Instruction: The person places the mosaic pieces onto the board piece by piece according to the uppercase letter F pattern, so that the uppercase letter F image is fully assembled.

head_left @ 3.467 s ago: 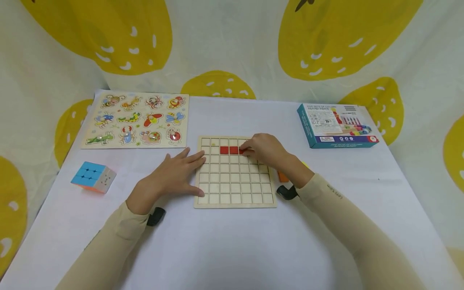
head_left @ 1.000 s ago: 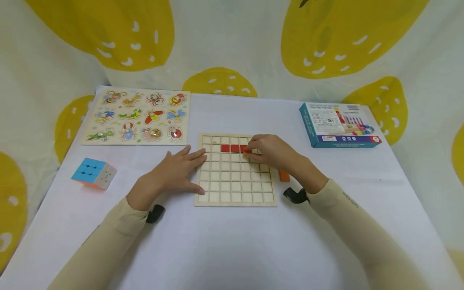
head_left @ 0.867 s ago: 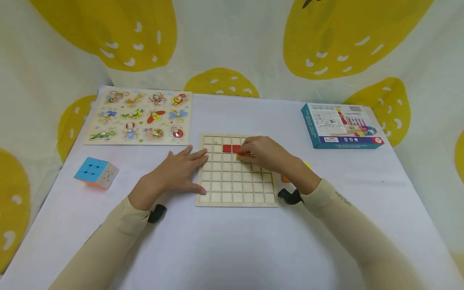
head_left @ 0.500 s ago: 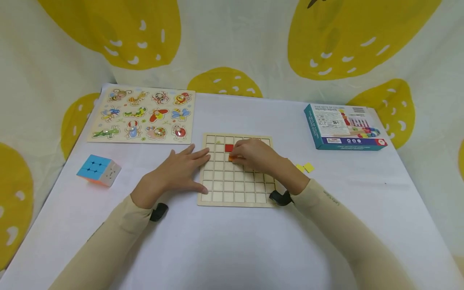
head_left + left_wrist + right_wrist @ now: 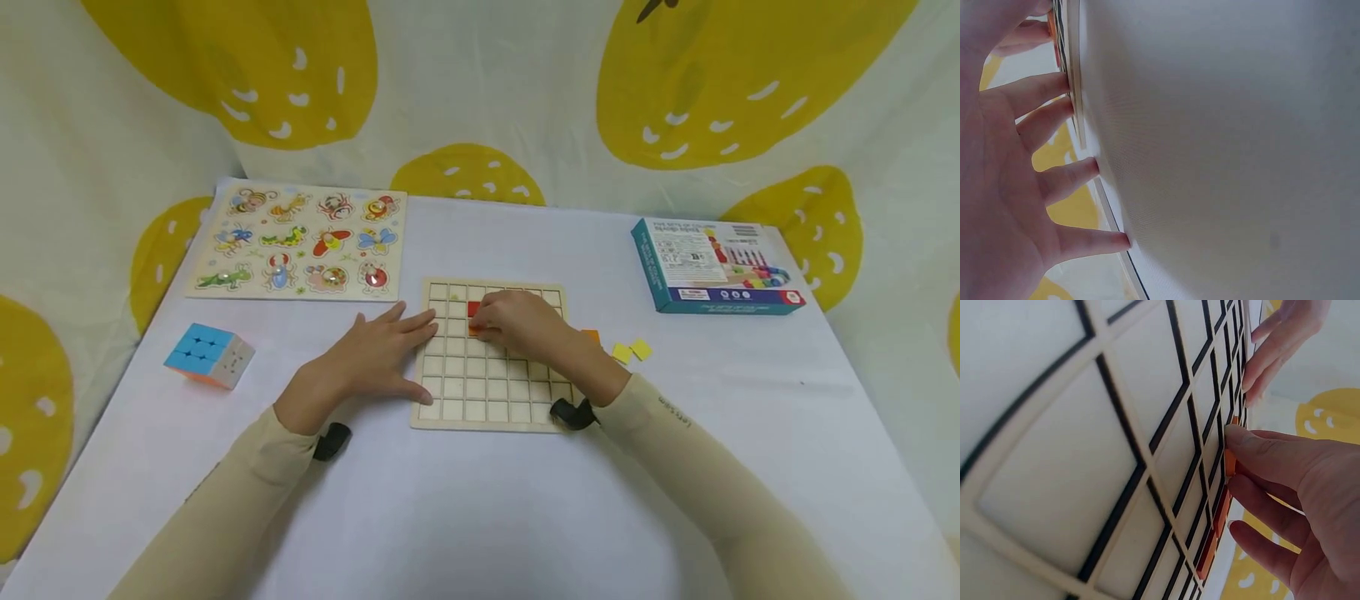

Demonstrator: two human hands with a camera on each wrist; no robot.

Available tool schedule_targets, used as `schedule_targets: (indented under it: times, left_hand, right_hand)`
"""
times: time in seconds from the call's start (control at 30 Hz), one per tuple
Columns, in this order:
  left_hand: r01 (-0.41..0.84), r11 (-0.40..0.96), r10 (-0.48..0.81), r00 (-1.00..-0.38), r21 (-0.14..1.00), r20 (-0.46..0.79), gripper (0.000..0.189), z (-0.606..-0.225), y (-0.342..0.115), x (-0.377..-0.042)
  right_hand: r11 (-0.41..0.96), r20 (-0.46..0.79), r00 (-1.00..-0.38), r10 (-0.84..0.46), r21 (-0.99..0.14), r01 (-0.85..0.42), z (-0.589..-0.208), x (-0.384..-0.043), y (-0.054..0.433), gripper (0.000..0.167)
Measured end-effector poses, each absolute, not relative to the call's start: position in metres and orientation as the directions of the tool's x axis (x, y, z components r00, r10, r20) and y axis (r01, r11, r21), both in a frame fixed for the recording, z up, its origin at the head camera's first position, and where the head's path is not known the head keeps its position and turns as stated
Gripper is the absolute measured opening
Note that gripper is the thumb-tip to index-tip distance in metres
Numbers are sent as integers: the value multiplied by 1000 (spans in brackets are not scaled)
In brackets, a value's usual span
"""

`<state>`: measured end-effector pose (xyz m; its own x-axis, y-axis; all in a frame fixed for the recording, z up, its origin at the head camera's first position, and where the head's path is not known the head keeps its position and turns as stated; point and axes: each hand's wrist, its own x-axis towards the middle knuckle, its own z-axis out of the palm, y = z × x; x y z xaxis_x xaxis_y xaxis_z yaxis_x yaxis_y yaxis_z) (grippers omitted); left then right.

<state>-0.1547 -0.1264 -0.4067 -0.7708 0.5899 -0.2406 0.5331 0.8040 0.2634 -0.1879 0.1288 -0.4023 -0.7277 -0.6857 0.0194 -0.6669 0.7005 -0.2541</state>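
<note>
My right hand (image 5: 521, 325) pinches a small orange square tile (image 5: 1230, 461) between thumb and fingers, at a cell of the wooden grid board (image 5: 487, 388). That cell lies just below a red tile (image 5: 473, 308) in the head view. Two red tiles show in the right wrist view, the nearer one (image 5: 1207, 555) lying in its cell; the hand covers the rest of the red row in the head view. My left hand (image 5: 378, 358) lies spread along the board's left side, index finger and thumb on its rim, the other fingertips (image 5: 1121, 241) reaching onto the white cloth.
Right of the board lie a loose orange tile (image 5: 591, 337), partly hidden by the right wrist, and two yellow tiles (image 5: 621, 353). An insect puzzle board (image 5: 296, 242) is at back left, with a puzzle cube (image 5: 210, 354) before it. A teal box (image 5: 720, 265) sits at back right.
The right hand set a third red tile at the row's right end, then came back with an orange tile. It has since moved left along the row to below the first red tile. Left hand stays.
</note>
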Motion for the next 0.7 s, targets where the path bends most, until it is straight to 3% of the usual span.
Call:
schedule_targets:
  times: [0.43,0.7]
  left_hand:
    - [529,807,585,-775,261,-240,108,-407,-125,-154]
    - [529,808,585,-772,259,-249,107,-407,-126,-154]
  right_hand:
    - [735,0,-756,-655,-235,-636,-400,-184,125,3]
    - [695,-18,-699,-715,-121,-708,-399,-169,135,32]
